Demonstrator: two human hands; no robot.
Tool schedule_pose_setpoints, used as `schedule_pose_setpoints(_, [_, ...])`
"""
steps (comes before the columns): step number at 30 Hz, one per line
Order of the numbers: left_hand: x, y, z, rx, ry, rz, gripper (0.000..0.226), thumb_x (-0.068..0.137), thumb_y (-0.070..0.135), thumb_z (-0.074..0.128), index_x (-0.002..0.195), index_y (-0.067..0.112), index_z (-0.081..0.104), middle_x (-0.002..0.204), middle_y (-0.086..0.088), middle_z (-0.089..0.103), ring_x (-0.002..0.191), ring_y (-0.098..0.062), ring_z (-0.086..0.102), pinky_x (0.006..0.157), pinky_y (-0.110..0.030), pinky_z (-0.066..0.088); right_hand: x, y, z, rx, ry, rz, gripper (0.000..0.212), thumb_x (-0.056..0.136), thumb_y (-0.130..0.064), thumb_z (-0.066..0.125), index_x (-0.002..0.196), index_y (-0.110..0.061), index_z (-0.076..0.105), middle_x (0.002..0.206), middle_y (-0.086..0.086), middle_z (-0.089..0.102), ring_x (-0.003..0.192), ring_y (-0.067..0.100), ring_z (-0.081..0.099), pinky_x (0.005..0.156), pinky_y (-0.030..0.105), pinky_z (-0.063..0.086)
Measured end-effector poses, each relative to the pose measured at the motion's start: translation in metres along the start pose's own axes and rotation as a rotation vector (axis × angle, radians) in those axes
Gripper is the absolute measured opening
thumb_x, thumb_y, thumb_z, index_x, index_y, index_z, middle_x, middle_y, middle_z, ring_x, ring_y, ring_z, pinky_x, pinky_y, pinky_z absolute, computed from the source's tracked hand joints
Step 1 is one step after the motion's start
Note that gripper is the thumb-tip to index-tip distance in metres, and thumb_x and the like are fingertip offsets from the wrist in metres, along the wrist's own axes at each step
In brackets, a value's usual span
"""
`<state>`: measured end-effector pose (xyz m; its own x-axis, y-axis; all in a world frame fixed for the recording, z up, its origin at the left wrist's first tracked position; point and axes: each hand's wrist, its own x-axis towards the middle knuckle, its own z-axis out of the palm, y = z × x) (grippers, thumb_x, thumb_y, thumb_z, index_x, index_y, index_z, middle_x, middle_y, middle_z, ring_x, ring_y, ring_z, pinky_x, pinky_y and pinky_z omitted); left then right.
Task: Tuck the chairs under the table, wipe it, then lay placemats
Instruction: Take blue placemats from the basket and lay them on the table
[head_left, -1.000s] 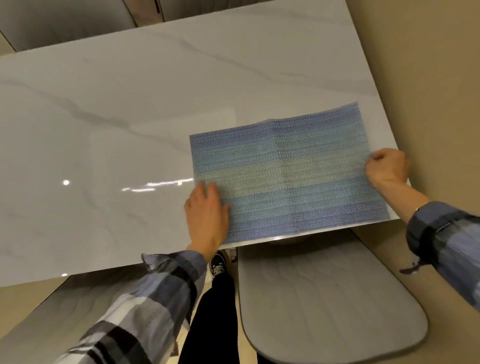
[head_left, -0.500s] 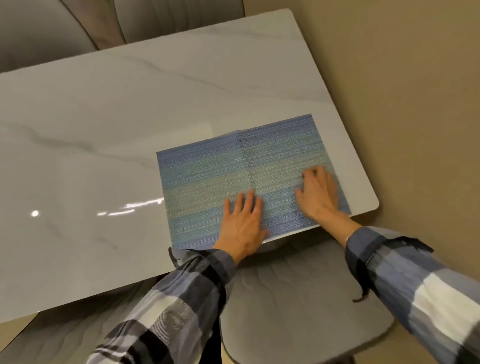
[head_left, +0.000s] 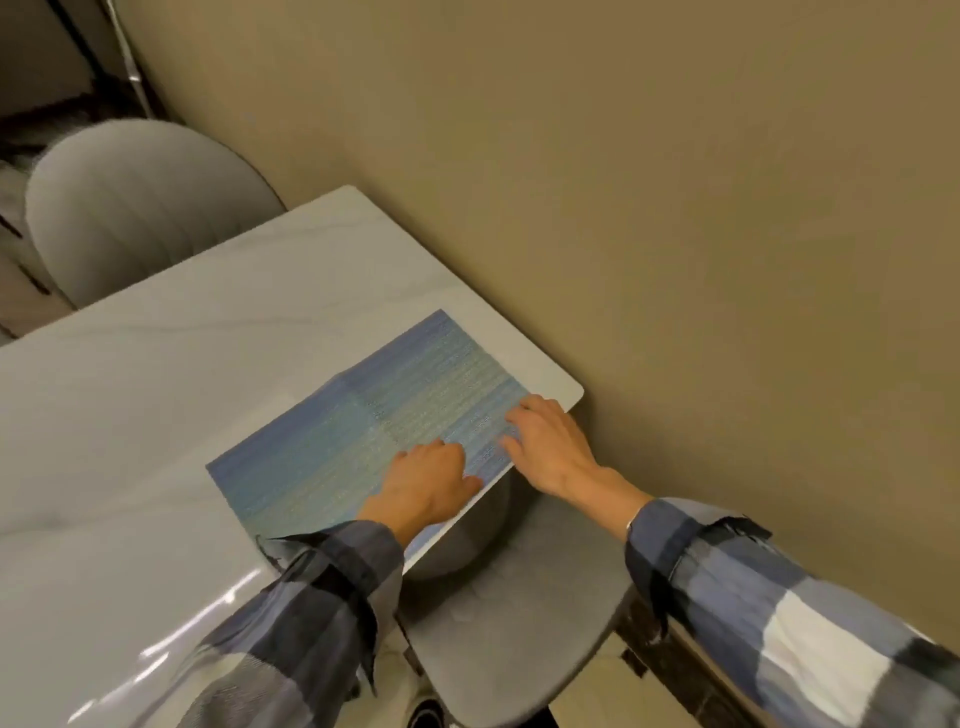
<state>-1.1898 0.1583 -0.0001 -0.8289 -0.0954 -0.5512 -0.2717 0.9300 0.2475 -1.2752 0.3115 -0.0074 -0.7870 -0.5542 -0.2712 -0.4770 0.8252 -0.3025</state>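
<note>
The blue woven placemat (head_left: 363, 441) lies flat at the counter (head_left: 156, 415)'s lower-right corner, mid-frame; left hand (head_left: 426, 488) and right hand (head_left: 550, 447) press it with fingers spread, clamped on nothing; it looks thin, light, pliable, creased; best slid by the edges.

A: What's the bench (head_left: 156, 374) like?

B: Pale marble look, grey veins, glossy, with a rounded corner near the beige wall.

A: And what lies on it?

B: One placemat (head_left: 337, 441), blue and green woven stripes, flat at the near right corner, its near edge along the bench edge.

A: Anything on the mat?

B: Both hands. The left hand (head_left: 428, 486) presses near the near edge, the right hand (head_left: 550, 447) lies at the right end, fingers spread flat.
</note>
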Motion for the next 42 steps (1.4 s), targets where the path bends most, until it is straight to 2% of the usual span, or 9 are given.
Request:
schedule_pose_setpoints(5, [-0.034, 0.059, -0.035, 0.146, 0.080, 0.212, 0.041, 0.097, 0.054, 0.046, 0.115, 0.019, 0.058, 0.116, -0.002, 0.064, 0.106, -0.023, 0.059, 0.105, -0.044, 0.039, -0.088, 0.005, -0.038, 0.063, 0.172, 0.144, 0.033, 0.098, -0.027, 0.051, 0.126, -0.012, 0.060, 0.128, 0.008, 0.053, 0.117, 0.028, 0.049, 0.097, 0.038, 0.042])
schedule_pose_setpoints(10, [-0.068, 0.153, -0.040, 0.263, 0.052, 0.444, 0.042, 0.095, 0.055, 0.046, 0.110, 0.018, 0.057, 0.123, -0.008, 0.064, 0.115, -0.029, 0.058, 0.100, -0.042, 0.042, -0.200, 0.044, -0.087, 0.083, 0.329, 0.382, 0.032, 0.097, -0.026, 0.054, 0.122, -0.009, 0.063, 0.125, 0.013, 0.055, 0.121, 0.033, 0.048, 0.103, 0.043, 0.040])
schedule_pose_setpoints(14, [-0.109, 0.245, -0.026, 0.403, 0.019, 0.645, 0.048, 0.096, 0.054, 0.046, 0.126, 0.018, 0.054, 0.134, -0.009, 0.059, 0.125, -0.029, 0.053, 0.105, -0.042, 0.037, -0.297, 0.089, -0.113, 0.094, 0.454, 0.604, 0.030, 0.096, -0.026, 0.056, 0.119, -0.009, 0.065, 0.123, 0.014, 0.057, 0.121, 0.035, 0.050, 0.103, 0.043, 0.041])
schedule_pose_setpoints(20, [-0.198, 0.403, 0.026, 0.477, -0.017, 1.014, 0.051, 0.096, 0.053, 0.047, 0.128, 0.015, 0.056, 0.133, -0.012, 0.060, 0.122, -0.031, 0.055, 0.102, -0.039, 0.042, -0.475, 0.139, -0.136, 0.100, 0.619, 0.948, 0.027, 0.093, -0.025, 0.056, 0.112, -0.009, 0.067, 0.120, 0.015, 0.061, 0.118, 0.036, 0.054, 0.100, 0.043, 0.044])
schedule_pose_setpoints(28, [-0.324, 0.579, 0.115, 0.436, -0.042, 1.377, 0.049, 0.094, 0.050, 0.054, 0.122, 0.011, 0.060, 0.126, -0.015, 0.063, 0.117, -0.034, 0.058, 0.093, -0.041, 0.049, -0.682, 0.185, -0.148, 0.048, 0.813, 1.374, 0.018, 0.089, -0.023, 0.054, 0.092, -0.013, 0.069, 0.104, 0.010, 0.066, 0.099, 0.034, 0.060, 0.077, 0.040, 0.050])
schedule_pose_setpoints(32, [-0.364, 0.641, 0.152, 0.406, -0.090, 1.449, 0.032, 0.092, 0.045, 0.056, 0.101, 0.015, 0.059, 0.112, -0.011, 0.066, 0.099, -0.033, 0.060, 0.075, -0.036, 0.047, -0.746, 0.218, -0.133, 0.193, 0.885, 1.543, 0.029, 0.089, -0.021, 0.057, 0.106, 0.000, 0.067, 0.111, 0.017, 0.067, 0.101, 0.037, 0.061, 0.083, 0.046, 0.052])
schedule_pose_setpoints(35, [-0.379, 0.677, 0.174, 0.402, -0.097, 1.448, 0.034, 0.092, 0.045, 0.056, 0.076, 0.019, 0.042, 0.094, -0.008, 0.062, 0.083, -0.028, 0.055, 0.064, -0.035, 0.040, -0.775, 0.241, -0.120, 0.299, 0.921, 1.637, 0.033, 0.091, -0.023, 0.059, 0.112, 0.002, 0.063, 0.116, 0.019, 0.064, 0.103, 0.037, 0.060, 0.084, 0.046, 0.053])
schedule_pose_setpoints(37, [-0.384, 0.696, 0.184, 0.431, -0.095, 1.459, 0.038, 0.093, 0.047, 0.055, 0.075, 0.019, 0.037, 0.095, -0.008, 0.057, 0.087, -0.030, 0.054, 0.066, -0.036, 0.040, -0.789, 0.257, -0.115, 0.347, 0.941, 1.692, 0.035, 0.091, -0.024, 0.059, 0.118, -0.001, 0.060, 0.121, 0.019, 0.062, 0.109, 0.038, 0.059, 0.086, 0.044, 0.052])
schedule_pose_setpoints(42, [-0.378, 0.746, 0.203, 0.531, -0.090, 1.482, 0.035, 0.093, 0.047, 0.055, 0.091, 0.014, 0.044, 0.118, -0.015, 0.053, 0.110, -0.037, 0.051, 0.091, -0.049, 0.047, -0.805, 0.295, -0.115, 0.521, 0.986, 1.782, 0.038, 0.090, -0.028, 0.059, 0.121, -0.008, 0.055, 0.122, 0.018, 0.060, 0.108, 0.039, 0.059, 0.085, 0.043, 0.053])
